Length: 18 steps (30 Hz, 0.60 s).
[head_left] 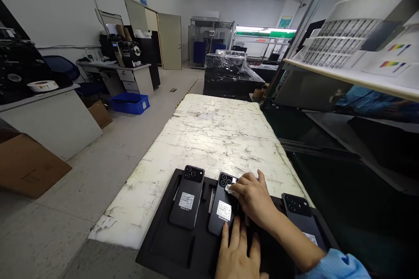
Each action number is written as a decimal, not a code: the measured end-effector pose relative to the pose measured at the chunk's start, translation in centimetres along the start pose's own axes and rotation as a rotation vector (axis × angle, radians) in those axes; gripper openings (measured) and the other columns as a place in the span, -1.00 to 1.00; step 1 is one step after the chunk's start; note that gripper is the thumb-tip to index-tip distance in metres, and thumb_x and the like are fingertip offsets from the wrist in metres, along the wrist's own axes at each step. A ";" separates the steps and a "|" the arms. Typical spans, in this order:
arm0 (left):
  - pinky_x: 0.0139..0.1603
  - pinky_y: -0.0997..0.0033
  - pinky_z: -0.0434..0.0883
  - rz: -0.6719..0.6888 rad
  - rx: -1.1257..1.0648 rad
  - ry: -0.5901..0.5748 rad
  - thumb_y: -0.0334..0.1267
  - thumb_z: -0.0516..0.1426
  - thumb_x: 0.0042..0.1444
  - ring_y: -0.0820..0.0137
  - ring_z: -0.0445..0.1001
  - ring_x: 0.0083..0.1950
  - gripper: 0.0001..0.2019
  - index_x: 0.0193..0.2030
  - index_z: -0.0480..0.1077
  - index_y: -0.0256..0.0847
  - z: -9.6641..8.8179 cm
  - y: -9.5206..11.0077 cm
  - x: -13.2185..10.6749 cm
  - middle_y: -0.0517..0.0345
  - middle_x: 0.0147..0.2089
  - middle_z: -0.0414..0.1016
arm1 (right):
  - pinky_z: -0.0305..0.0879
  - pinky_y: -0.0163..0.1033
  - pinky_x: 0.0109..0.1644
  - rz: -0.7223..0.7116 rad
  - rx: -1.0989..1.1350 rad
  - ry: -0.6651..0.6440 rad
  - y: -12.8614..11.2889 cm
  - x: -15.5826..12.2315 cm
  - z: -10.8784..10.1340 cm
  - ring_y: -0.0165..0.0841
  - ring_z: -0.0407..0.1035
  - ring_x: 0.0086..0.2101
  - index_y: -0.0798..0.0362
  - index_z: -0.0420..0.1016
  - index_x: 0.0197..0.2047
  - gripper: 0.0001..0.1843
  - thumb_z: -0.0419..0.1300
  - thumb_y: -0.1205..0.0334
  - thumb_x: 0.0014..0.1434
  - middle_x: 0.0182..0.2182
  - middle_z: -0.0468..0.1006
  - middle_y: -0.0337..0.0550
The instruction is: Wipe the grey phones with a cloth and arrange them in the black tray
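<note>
Phones: three are lying back-up on the black tray [163, 244]. Left phone [187, 197], middle phone [223, 205] and right phone [299, 211] are each sitting apart in their own slots.
Labels: a white sticker is showing on the left and middle phones; a bit of white is showing on the right phone, partly hidden by the forearm.
Right hand [253, 196]: reaching across from the right, fingers pinching narrowly on one small white scrap [231, 189], pressing it against the upper part of the middle phone, just below the camera block.
Left hand [237, 253]: lying flat and spread, holding nothing, fingertips [225, 232] touching the lower end of the middle phone.
Sleeve: one light blue cuff [337, 263] is showing on the right arm.
Tray: sitting at the near end of the scuffed white bench [209, 139].
Surroundings: one blue bin [130, 103] is sitting on the floor to the left; one brown carton [26, 165] is lying nearer on the left.
</note>
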<state>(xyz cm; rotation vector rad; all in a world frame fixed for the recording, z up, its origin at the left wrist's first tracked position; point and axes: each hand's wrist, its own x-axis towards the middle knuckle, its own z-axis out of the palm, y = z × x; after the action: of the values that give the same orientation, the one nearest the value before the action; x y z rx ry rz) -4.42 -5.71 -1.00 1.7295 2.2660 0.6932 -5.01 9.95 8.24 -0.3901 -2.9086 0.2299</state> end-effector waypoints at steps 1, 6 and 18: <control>0.27 -0.37 0.22 0.003 0.000 -0.004 0.15 0.13 0.20 -0.18 0.03 0.41 -0.32 0.34 0.22 -0.24 -0.1 0.0 0.0 -0.45 0.35 0.13 | -0.26 0.38 0.28 -0.021 -0.008 -0.030 0.2 0.1 -0.4 -0.17 0.32 -0.11 -0.20 0.64 -0.20 -0.68 0.14 0.42 0.23 -0.36 0.58 -0.21; 0.24 -0.36 0.26 0.046 0.027 0.010 0.15 0.10 0.22 -0.17 0.07 0.39 -0.36 0.31 0.26 -0.24 0.2 -0.2 0.0 -0.46 0.30 0.21 | -0.33 0.45 0.26 -0.023 -0.157 -0.108 2.0 1.5 -2.7 -0.15 0.33 -0.15 -0.04 0.60 -0.44 -0.65 0.13 0.60 -0.01 -0.47 0.53 -0.17; 0.18 -0.22 0.41 0.098 0.197 0.200 0.09 0.15 0.19 -0.13 0.21 0.35 -0.43 0.27 0.30 -0.14 3.7 -1.6 0.0 -0.30 0.28 0.31 | -0.15 0.35 0.29 -0.029 0.057 0.092 -2.2 4.6 2.7 -0.21 0.34 -0.09 -0.11 0.60 -0.15 -0.78 0.11 0.27 0.33 -0.29 0.55 -0.20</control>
<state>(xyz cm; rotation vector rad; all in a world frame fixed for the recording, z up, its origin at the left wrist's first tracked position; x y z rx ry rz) -4.18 -5.18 -4.99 1.9514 2.4696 0.7130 -10.43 8.76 6.84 -0.3402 -2.8081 0.2818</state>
